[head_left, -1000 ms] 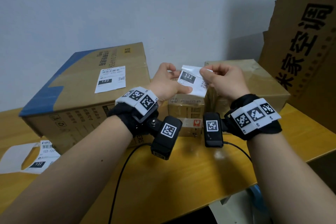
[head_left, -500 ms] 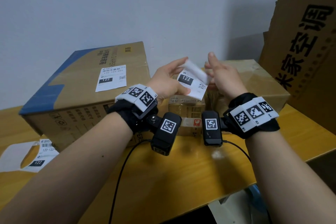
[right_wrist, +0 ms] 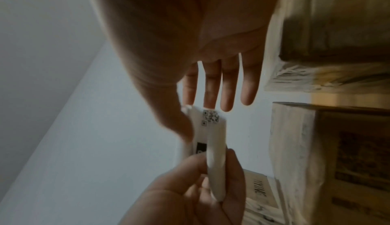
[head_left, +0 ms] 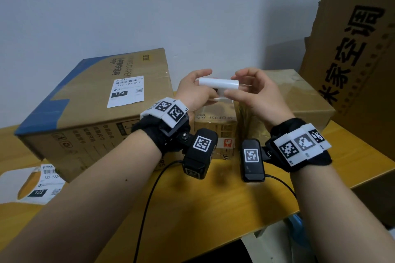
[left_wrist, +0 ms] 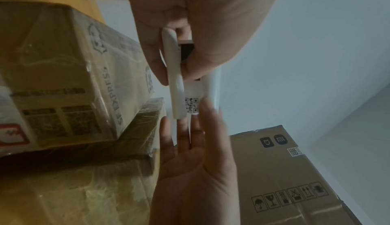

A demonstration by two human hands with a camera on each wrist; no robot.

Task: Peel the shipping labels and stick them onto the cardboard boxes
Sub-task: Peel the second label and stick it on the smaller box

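Note:
A white shipping label (head_left: 218, 84) is held in the air between both hands, curled over so mostly its blank side shows. My left hand (head_left: 196, 89) pinches one end between thumb and fingers, seen close in the left wrist view (left_wrist: 179, 48). My right hand (head_left: 252, 92) pinches the other end, thumb against nearly straight fingers (right_wrist: 211, 91). The label's QR code (left_wrist: 191, 105) shows near the right fingertips. Below the hands stands a small taped cardboard box (head_left: 215, 126). A large box (head_left: 85, 126) at the left carries a stuck label (head_left: 126, 90). A medium box (head_left: 299, 96) stands to the right.
Label sheets and empty backing (head_left: 36, 183) lie on the yellow table (head_left: 213, 209) at the front left. A tall printed carton (head_left: 359, 38) leans at the right. Wrist camera cables (head_left: 147, 209) trail over the table's front edge. A wall stands close behind the boxes.
The label faced me with its printed side showing; it has now curled over so the blank side shows. Both hands have turned while holding it between them.

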